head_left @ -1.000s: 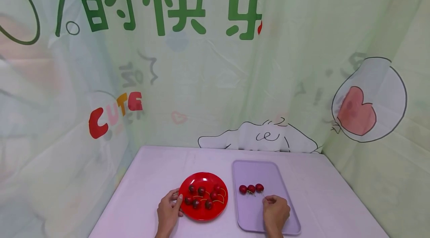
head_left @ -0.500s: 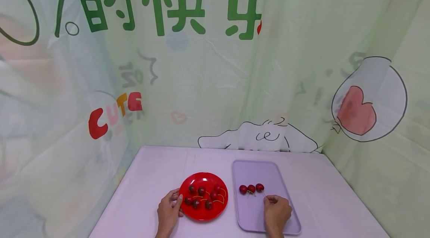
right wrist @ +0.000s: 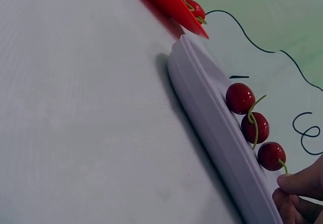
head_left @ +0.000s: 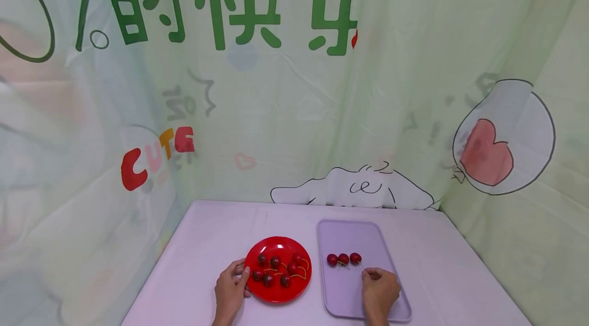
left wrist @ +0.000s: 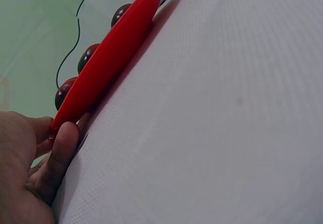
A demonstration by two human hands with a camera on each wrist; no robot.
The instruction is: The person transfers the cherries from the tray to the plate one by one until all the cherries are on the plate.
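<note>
My left hand grips the left rim of a round red plate, thumb over the edge and fingers beneath. Several dark red cherries with stems lie on the plate. On the purple tray, three cherries sit side by side in a row. My right hand pinches the stem of the rightmost cherry between thumb and forefinger. Left of it are the middle cherry and the leftmost cherry, their green stems curling over each other in the right wrist view.
A white-covered table bears both plate and tray, with a narrow gap between them. Pale green printed curtains enclose the table at the back and both sides.
The right hand has shifted very slightly right, still pinching the cherry stem. The left hand, plate and other cherries stay as they were.
</note>
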